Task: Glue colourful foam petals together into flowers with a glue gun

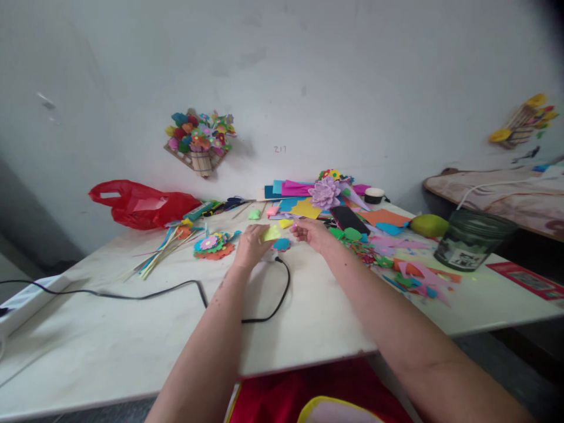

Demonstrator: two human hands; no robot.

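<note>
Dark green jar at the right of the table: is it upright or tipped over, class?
Upright: the jar stands base-down on the table, with its wide rim uppermost.

Pale grey wall (pixel 282 76) — white table (pixel 132 346) below

Passage across near tabletop (pixel 308 329); black cable (pixel 289 281) snakes through; foam scraps (pixel 418 273), green jar (pixel 471 235) block right.
</note>
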